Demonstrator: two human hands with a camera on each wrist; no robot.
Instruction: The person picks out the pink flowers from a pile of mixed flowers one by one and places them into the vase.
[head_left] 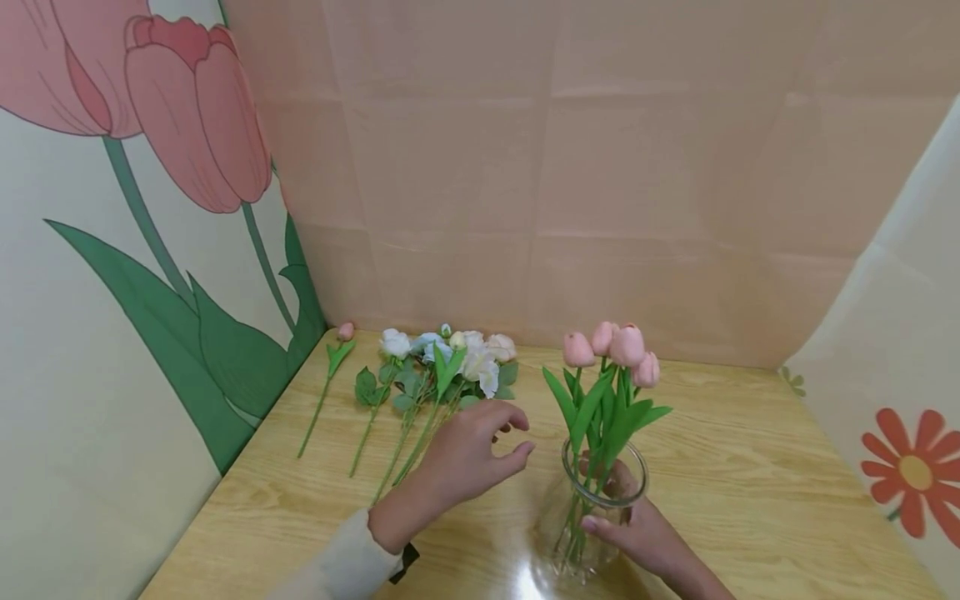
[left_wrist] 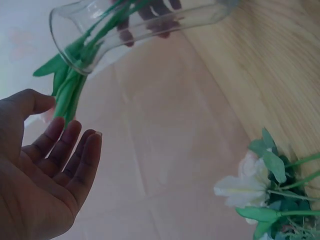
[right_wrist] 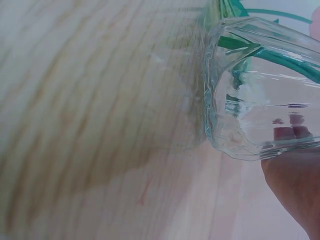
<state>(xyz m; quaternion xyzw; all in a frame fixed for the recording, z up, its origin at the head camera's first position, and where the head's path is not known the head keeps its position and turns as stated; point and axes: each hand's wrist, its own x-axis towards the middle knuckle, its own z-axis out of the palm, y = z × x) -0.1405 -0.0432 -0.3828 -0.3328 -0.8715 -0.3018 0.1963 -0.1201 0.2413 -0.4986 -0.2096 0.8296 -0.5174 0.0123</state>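
Note:
A clear glass vase (head_left: 551,533) stands on the table at the front right, with several pink tulips (head_left: 627,346) upright in it. Their stems reach down inside the glass, and green leaves rise above the rim. My right hand (head_left: 647,533) grips the vase's side below the rim, thumb in front and fingers behind. In the right wrist view the thick-walled base of the vase (right_wrist: 260,120) shows close up. To the left of the vase, my left hand (head_left: 468,450) holds nothing, its fingers bent loosely and the thumb apart.
A single pink tulip (head_left: 321,400) lies at the table's left side. Beside it lie white and blue flowers (head_left: 480,362) on long stems, beyond my left hand. A pink backdrop (head_left: 555,183) hangs behind the wooden table (head_left: 750,467); printed flower sheets flank it.

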